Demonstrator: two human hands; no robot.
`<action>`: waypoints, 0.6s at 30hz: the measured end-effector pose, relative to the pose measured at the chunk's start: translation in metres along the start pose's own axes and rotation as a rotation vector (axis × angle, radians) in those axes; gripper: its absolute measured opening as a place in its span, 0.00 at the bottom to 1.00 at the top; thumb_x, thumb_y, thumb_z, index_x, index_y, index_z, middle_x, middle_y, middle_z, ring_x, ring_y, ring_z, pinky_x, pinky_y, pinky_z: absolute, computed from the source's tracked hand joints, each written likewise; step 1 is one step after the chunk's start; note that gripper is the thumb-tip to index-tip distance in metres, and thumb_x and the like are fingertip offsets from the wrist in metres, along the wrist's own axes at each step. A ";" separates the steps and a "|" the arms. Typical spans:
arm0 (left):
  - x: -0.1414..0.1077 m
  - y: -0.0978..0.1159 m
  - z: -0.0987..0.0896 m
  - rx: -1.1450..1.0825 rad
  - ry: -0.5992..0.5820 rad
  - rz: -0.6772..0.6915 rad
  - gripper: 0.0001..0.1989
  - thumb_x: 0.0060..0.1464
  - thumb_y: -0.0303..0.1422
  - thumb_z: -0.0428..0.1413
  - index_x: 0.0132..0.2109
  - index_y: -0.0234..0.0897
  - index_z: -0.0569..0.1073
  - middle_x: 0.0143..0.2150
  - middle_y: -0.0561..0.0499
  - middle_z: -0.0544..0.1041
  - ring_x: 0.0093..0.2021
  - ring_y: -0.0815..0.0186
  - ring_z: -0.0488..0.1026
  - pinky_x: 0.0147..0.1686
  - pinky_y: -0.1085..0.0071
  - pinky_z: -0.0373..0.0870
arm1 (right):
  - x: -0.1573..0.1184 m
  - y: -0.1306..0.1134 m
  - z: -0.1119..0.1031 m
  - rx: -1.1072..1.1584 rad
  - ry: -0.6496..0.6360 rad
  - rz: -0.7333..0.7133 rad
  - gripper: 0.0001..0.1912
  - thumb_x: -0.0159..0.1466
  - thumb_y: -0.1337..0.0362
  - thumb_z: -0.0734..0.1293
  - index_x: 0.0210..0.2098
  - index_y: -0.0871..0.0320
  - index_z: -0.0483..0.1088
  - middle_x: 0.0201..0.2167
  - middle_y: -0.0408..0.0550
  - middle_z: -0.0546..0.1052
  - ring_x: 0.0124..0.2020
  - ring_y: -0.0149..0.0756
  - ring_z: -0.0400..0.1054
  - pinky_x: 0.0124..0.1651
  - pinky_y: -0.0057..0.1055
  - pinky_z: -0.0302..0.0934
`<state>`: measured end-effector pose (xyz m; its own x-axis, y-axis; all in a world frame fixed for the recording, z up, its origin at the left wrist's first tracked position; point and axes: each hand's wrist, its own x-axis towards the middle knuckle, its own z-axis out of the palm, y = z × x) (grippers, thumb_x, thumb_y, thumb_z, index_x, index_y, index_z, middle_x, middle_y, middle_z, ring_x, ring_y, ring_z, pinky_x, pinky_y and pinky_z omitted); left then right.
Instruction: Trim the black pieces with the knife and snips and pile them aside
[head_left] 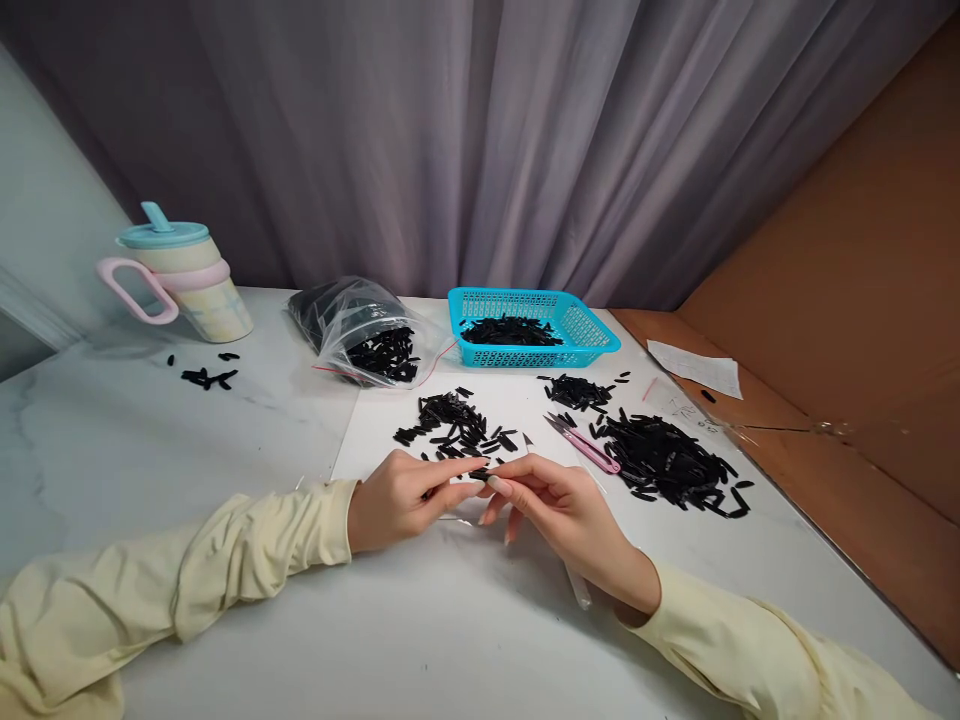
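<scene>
Fingertips of both hands meet at a small black piece (478, 475) near the middle of the table. My left hand (412, 497) pinches it between thumb and index finger. From the right, my right hand (559, 510) closes its thumb and index finger on the same piece. Just beyond the hands lies a loose pile of black pieces (454, 420) on a white sheet. Pink thread snips (585, 443) rest to the right, beside a larger black pile (664, 460). A smaller black pile (577, 390) lies behind the snips.
A blue basket (540, 356) with black pieces stands at the back, beside an open plastic bag (360, 325) of them. A cup (214, 300) with a pink handle is at the far left, near a few black pieces (210, 378). White paper (694, 368) lies at right.
</scene>
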<state>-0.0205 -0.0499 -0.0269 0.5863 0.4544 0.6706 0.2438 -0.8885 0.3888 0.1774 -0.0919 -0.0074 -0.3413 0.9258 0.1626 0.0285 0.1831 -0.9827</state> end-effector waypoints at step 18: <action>-0.001 0.000 0.000 0.017 0.013 0.045 0.12 0.59 0.27 0.50 0.47 0.29 0.73 0.14 0.59 0.66 0.13 0.75 0.56 0.15 0.77 0.54 | 0.001 -0.003 0.000 -0.032 0.002 0.030 0.10 0.63 0.59 0.64 0.33 0.59 0.71 0.24 0.46 0.76 0.26 0.33 0.73 0.23 0.24 0.67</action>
<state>-0.0215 -0.0502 -0.0280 0.5872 0.4150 0.6949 0.2305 -0.9088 0.3479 0.1773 -0.0912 -0.0045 -0.3375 0.9319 0.1328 0.0685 0.1650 -0.9839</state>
